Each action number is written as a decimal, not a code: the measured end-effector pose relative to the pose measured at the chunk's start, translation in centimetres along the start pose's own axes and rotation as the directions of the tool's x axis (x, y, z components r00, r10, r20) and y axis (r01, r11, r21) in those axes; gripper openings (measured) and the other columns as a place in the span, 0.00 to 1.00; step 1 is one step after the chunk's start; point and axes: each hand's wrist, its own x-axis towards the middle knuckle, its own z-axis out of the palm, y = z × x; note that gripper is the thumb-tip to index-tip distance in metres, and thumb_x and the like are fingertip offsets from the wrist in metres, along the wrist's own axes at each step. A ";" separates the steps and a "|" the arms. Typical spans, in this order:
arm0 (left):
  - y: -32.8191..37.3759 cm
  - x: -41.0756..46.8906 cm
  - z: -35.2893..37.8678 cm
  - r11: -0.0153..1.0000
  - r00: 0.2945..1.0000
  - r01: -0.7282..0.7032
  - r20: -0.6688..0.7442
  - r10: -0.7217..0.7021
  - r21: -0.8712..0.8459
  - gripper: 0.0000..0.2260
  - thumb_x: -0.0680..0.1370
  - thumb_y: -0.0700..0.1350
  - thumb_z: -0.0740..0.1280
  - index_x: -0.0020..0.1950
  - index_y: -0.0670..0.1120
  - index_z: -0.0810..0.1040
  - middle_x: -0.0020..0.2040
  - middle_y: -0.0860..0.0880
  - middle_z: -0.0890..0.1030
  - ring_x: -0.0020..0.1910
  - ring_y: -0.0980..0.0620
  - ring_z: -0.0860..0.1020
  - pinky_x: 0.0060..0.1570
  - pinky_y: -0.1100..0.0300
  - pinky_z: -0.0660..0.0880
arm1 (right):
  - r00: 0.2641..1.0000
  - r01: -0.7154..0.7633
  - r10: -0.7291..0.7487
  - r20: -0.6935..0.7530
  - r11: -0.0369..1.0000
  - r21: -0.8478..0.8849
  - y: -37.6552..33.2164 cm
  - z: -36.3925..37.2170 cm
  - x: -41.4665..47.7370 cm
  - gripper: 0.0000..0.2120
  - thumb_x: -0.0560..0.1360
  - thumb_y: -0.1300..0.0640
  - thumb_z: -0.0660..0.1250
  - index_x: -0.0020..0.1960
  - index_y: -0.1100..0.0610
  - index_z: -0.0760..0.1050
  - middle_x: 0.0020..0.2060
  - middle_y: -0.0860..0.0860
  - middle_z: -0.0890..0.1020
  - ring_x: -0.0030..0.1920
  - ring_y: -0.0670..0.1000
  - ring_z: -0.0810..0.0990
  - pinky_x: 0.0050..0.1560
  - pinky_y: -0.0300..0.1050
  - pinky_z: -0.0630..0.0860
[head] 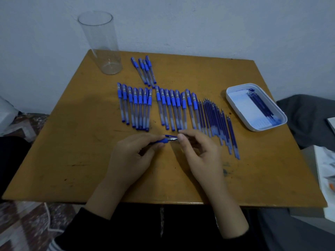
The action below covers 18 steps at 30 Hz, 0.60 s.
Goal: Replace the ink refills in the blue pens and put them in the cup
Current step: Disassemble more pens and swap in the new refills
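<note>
Blue plastic and a glint of metal meet between two grips. The left hand (134, 156) curls round the blue pen (167, 140) at its rubber sleeve. The right hand (201, 153) pinches the metal tip end between thumb and forefinger. The pen lies level, low over the front middle of the desk (72, 142).

The tip piece is small and mostly hidden by fingertips. If the pinch slips as it turns, the piece could drop and roll off the desk edge.

Just behind the knuckles lie rows of capped pens (155, 107). Beside them is a fan of loose refills (215, 122), very near the right wrist. A sweep of that wrist could scatter them.

Further right, a white tray (243, 104) holds more refills and shows blue ink stains. Mixing the two lots would likely put a spent refill back in a pen.

At the far left corner stands the clear cup (101, 42), tall, narrow and empty. A pen dropped in carelessly might tip it.
</note>
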 end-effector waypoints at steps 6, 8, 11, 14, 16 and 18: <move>0.1 0.2 0.2 0.999 1.000 -0.025 0.006 0.026 -0.033 0.09 0.77 0.45 0.72 0.53 0.44 0.87 0.50 0.53 0.86 0.48 0.60 0.83 0.49 0.63 0.79 | 0.994 -0.060 0.051 0.099 0.994 0.087 -0.2 0.5 0.0 0.04 0.79 0.59 0.67 0.47 0.55 0.80 0.36 0.45 0.81 0.42 0.47 0.81 0.43 0.34 0.76; 0.2 0.0 0.3 0.999 1.000 -0.006 0.003 0.006 -0.044 0.08 0.77 0.44 0.72 0.53 0.43 0.87 0.50 0.52 0.86 0.48 0.60 0.83 0.50 0.66 0.78 | 0.993 -0.033 0.020 0.112 0.993 0.116 -0.2 0.5 -0.1 0.04 0.79 0.61 0.66 0.47 0.56 0.79 0.37 0.47 0.80 0.42 0.49 0.81 0.44 0.39 0.78; 0.2 -0.2 0.3 0.997 1.000 0.028 -0.004 -0.029 -0.071 0.08 0.77 0.44 0.72 0.53 0.43 0.87 0.50 0.52 0.86 0.49 0.60 0.83 0.52 0.67 0.77 | 0.990 0.050 -0.062 0.124 0.994 0.102 0.0 0.6 -0.1 0.03 0.79 0.64 0.66 0.49 0.57 0.78 0.42 0.47 0.80 0.46 0.50 0.79 0.46 0.43 0.78; 0.4 -0.3 0.2 0.996 0.999 0.036 0.000 -0.036 -0.084 0.09 0.77 0.46 0.72 0.53 0.43 0.87 0.51 0.54 0.86 0.50 0.62 0.82 0.52 0.69 0.76 | 0.990 0.090 -0.106 0.091 0.982 0.164 0.3 0.8 -0.3 0.06 0.77 0.65 0.68 0.53 0.58 0.77 0.47 0.49 0.78 0.50 0.51 0.78 0.52 0.45 0.78; 0.5 -0.2 0.2 0.996 1.000 0.029 -0.003 -0.030 -0.087 0.08 0.76 0.44 0.73 0.53 0.43 0.86 0.51 0.55 0.85 0.50 0.62 0.82 0.52 0.70 0.75 | 0.998 0.022 -0.036 0.055 0.970 0.242 0.4 0.9 -0.4 0.11 0.77 0.60 0.70 0.59 0.57 0.76 0.50 0.50 0.79 0.52 0.53 0.79 0.54 0.46 0.78; 0.6 -0.2 0.2 0.996 1.000 0.019 -0.006 -0.020 -0.083 0.08 0.76 0.44 0.73 0.53 0.44 0.86 0.51 0.57 0.84 0.51 0.63 0.82 0.53 0.70 0.75 | 0.999 -0.002 -0.008 0.049 0.982 0.188 0.5 0.9 -0.3 0.09 0.77 0.55 0.69 0.56 0.56 0.78 0.48 0.48 0.80 0.50 0.51 0.80 0.52 0.43 0.78</move>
